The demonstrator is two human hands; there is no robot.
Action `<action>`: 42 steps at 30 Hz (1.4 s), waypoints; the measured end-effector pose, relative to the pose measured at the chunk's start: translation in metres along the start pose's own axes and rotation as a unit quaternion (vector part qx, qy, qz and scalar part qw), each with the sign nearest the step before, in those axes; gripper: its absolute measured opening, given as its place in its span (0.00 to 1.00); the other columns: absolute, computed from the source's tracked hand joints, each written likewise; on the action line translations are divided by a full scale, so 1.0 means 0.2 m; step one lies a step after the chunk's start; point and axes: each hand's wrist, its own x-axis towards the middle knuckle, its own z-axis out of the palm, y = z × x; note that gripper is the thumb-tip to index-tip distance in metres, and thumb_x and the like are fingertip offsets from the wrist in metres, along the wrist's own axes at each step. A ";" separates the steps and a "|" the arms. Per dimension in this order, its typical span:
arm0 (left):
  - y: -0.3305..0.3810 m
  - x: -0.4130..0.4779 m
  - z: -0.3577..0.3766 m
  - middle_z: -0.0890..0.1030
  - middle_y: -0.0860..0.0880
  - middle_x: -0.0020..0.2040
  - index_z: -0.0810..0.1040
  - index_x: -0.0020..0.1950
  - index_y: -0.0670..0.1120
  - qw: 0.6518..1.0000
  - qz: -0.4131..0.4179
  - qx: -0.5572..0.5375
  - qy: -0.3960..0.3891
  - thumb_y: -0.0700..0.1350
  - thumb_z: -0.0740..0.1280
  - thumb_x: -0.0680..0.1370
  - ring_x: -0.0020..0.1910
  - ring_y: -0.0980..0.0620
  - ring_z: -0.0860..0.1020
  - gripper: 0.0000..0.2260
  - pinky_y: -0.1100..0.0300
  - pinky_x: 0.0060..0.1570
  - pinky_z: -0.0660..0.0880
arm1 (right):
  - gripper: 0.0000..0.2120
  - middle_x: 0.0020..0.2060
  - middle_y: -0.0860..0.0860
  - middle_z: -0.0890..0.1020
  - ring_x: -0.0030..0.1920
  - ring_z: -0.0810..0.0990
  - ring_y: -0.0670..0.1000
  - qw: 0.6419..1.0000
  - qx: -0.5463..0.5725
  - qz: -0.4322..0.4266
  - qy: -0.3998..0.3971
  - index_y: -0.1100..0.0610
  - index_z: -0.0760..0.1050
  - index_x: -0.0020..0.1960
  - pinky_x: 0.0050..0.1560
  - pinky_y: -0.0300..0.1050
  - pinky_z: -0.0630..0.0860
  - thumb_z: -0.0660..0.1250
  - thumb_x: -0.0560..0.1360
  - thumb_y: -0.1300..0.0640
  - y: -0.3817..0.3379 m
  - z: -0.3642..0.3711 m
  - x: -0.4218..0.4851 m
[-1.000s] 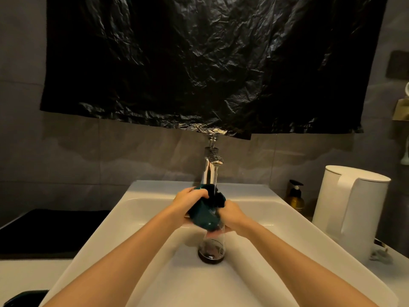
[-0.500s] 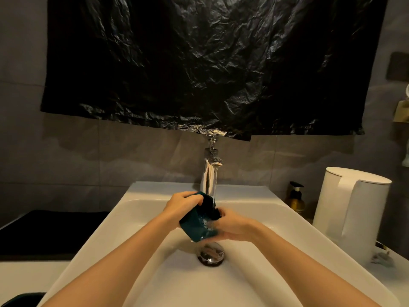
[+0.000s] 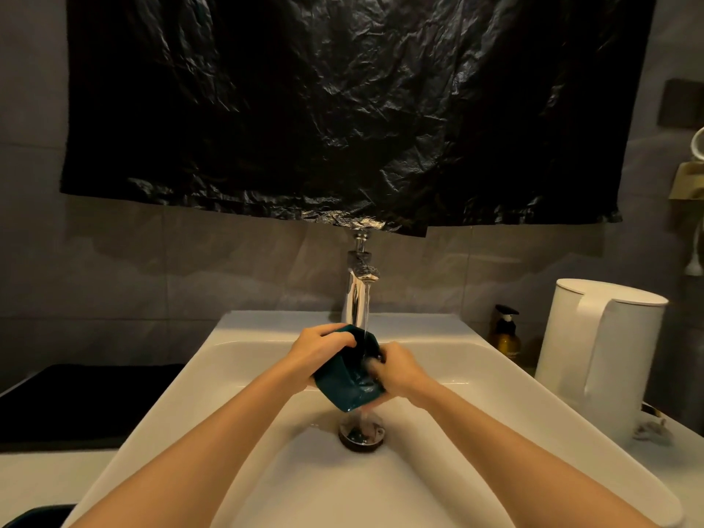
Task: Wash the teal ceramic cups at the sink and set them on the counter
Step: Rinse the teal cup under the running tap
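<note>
Left hand [image 3: 318, 350] is curled over the top-left edge of the teal cup [image 3: 344, 386], fingers hooked on the rim and gripping it. Right hand [image 3: 402, 375] wraps the cup's other side. Its fingers [image 3: 375, 363] are blurry, so I think they're tucked into the mouth, but can't swear to it.

The cup sits between both hands, held up off the basin and tilted. Its mouth points up and away toward the faucet [image 3: 358, 299], its base down and back toward the person, so the long axis runs diagonally. A thin stream of water [image 3: 366, 322] drops from the spout into the opening.

Straight below the hands is the drain [image 3: 362, 434], in a white sink [image 3: 266, 325]. Off past the right hand there's a small amber pump bottle [image 3: 504, 335] and a white kettle [image 3: 602, 356] on the counter. Out beyond the left hand lies a dark mat [image 3: 76, 402]. Above the hands, a crinkled black plastic sheet [image 3: 343, 108] hangs over the grey tiled wall. Lighting is dim and warm.
</note>
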 end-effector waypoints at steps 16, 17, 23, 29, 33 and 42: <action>0.03 0.00 0.02 0.76 0.49 0.57 0.69 0.66 0.53 0.998 0.012 -0.055 -0.025 0.45 0.73 0.72 0.52 0.49 0.76 0.24 0.57 0.44 0.79 | 0.15 0.53 0.58 0.81 0.47 0.83 0.61 0.991 0.113 0.078 -0.004 0.59 0.71 0.61 0.45 0.56 0.82 0.67 0.76 0.58 0.00 -0.01 0.03; 0.03 0.00 0.03 0.74 0.48 0.58 0.67 0.67 0.54 0.998 0.030 -0.056 -0.023 0.43 0.72 0.72 0.54 0.49 0.75 0.26 0.58 0.45 0.78 | 0.18 0.53 0.58 0.81 0.44 0.84 0.61 0.978 0.182 0.100 -0.023 0.58 0.69 0.63 0.43 0.55 0.83 0.69 0.75 0.57 -0.01 -0.01 0.04; -0.01 -0.01 0.01 0.76 0.47 0.59 0.74 0.65 0.56 0.998 0.061 0.004 0.018 0.42 0.65 0.75 0.54 0.48 0.75 0.19 0.59 0.45 0.77 | 0.20 0.57 0.56 0.77 0.49 0.83 0.60 0.965 0.215 0.071 -0.129 0.52 0.64 0.64 0.42 0.55 0.83 0.60 0.77 0.68 0.02 -0.04 0.01; 0.01 -0.01 0.00 0.79 0.48 0.51 0.77 0.60 0.55 0.999 0.040 0.022 0.014 0.42 0.63 0.76 0.49 0.49 0.76 0.15 0.60 0.42 0.76 | 0.11 0.56 0.58 0.79 0.49 0.82 0.62 1.000 0.029 -0.008 0.003 0.57 0.72 0.59 0.45 0.58 0.82 0.54 0.81 0.58 0.01 -0.03 0.02; 0.00 0.00 -0.04 0.80 0.49 0.47 0.80 0.54 0.56 0.997 0.035 0.057 0.028 0.42 0.64 0.74 0.47 0.49 0.76 0.13 0.57 0.46 0.76 | 0.17 0.58 0.56 0.77 0.55 0.80 0.60 0.984 0.074 -0.001 -0.163 0.54 0.67 0.63 0.49 0.53 0.81 0.56 0.78 0.68 0.01 -0.05 0.00; 0.00 0.00 -0.04 0.81 0.48 0.47 0.80 0.52 0.54 0.996 0.035 0.086 0.009 0.43 0.65 0.75 0.48 0.49 0.77 0.10 0.58 0.46 0.74 | 0.10 0.55 0.61 0.79 0.47 0.80 0.56 0.994 -0.089 -0.023 -0.062 0.62 0.70 0.59 0.35 0.39 0.78 0.54 0.81 0.62 -0.01 -0.05 0.00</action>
